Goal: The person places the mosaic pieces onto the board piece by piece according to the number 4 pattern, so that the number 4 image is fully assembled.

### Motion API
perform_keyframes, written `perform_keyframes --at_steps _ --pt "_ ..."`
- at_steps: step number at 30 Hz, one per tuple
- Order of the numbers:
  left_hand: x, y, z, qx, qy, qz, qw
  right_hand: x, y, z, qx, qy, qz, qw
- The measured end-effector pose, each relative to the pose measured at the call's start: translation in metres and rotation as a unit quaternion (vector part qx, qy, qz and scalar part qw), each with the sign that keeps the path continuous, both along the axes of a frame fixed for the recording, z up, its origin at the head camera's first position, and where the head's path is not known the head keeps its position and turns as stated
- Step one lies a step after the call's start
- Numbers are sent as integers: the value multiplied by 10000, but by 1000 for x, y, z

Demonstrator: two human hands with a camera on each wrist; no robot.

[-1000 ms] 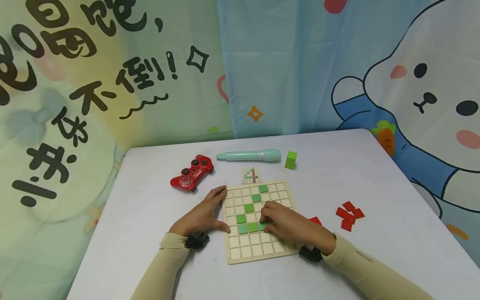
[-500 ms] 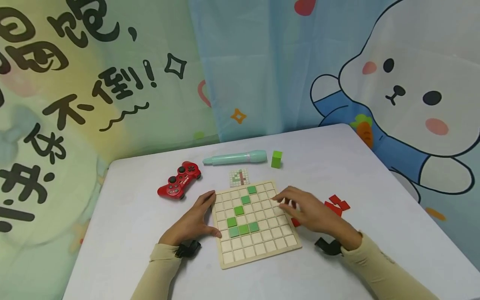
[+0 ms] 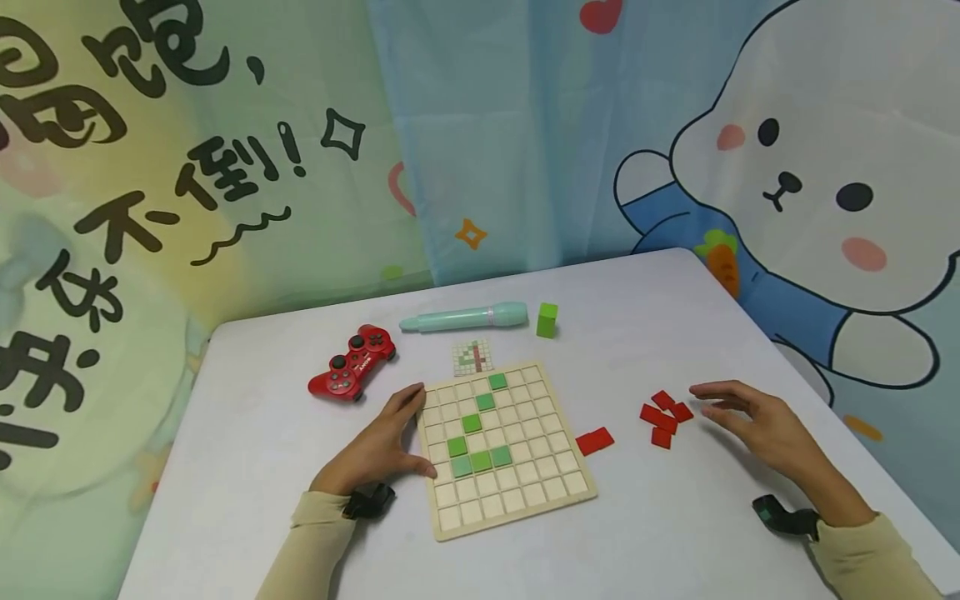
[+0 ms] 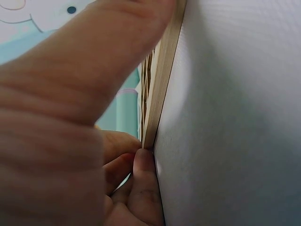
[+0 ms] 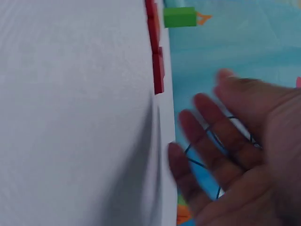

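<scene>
A wooden grid board (image 3: 534,493) lies on the table with several green square tiles (image 3: 480,461) in its cells. My left hand (image 3: 378,443) rests along the board's left edge, the thumb and fingertips spread apart against it. In the left wrist view the thumb and fingers touch the board's side edge (image 4: 162,84). To the right, my right hand (image 3: 765,429) hovers over the table with relaxed fingers and nothing in them. Just left of its fingertips lies a loose group of several red tiles (image 3: 657,417). More red tiles (image 3: 596,441) lie against the board's right side.
Behind the board lies a small pattern card (image 3: 472,357) with a coloured grid. Farther back are a mint-green pen (image 3: 465,318) and an upright green block (image 3: 547,320). A red game controller (image 3: 352,363) sits at the back left. A printed curtain hangs behind the table.
My right hand has moved from over the green tiles on the board, off to the right past the red tiles. My left hand stays at the board's edge. The head view has turned slightly right.
</scene>
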State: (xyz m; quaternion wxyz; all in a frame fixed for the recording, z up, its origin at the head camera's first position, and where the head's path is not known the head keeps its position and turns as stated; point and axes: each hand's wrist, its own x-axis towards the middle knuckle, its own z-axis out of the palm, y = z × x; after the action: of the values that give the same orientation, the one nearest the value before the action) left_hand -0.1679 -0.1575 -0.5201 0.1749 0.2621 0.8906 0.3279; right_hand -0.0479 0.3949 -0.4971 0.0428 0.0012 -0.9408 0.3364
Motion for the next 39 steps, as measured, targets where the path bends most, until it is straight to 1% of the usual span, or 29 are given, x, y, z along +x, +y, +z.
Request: perform_keyframes --at_steps 2,4,7,10,15,20,22,24,27,29,34,39 --pt "0 0 0 8 27 -18 10000 -1 5 -5 78 -183 41 9998" --pt "0 0 0 2 24 -14 10000 -2 7 -10 141 -244 111 9995" --pt "0 1 0 5 13 -9 10000 -4 8 -17 193 -192 241 9993" --pt "0 0 1 -11 32 -11 10000 -7 8 -22 249 -42 349 9991" --pt "1 -6 5 26 23 7 10000 -14 3 -23 429 175 464 9979" --pt "0 -5 6 39 -73 52 10000 -15 -1 -19 740 78 317 9967" --pt "0 -3 5 74 -145 46 9999 -13 -2 -15 875 147 243 9958" --pt "0 -2 5 122 -233 47 9996 -12 -5 -8 1021 392 251 9937" --pt "0 -2 3 164 -275 62 9995 -14 -13 5 1036 821 411 9904" --pt "0 -1 2 169 -278 81 9994 -18 -22 14 1029 965 551 9885" --pt "0 -2 1 123 -256 84 9996 -36 -62 37 764 781 986 9891" --pt "-1 -2 1 59 -177 63 9998 -64 -108 50 581 391 1498 9862"
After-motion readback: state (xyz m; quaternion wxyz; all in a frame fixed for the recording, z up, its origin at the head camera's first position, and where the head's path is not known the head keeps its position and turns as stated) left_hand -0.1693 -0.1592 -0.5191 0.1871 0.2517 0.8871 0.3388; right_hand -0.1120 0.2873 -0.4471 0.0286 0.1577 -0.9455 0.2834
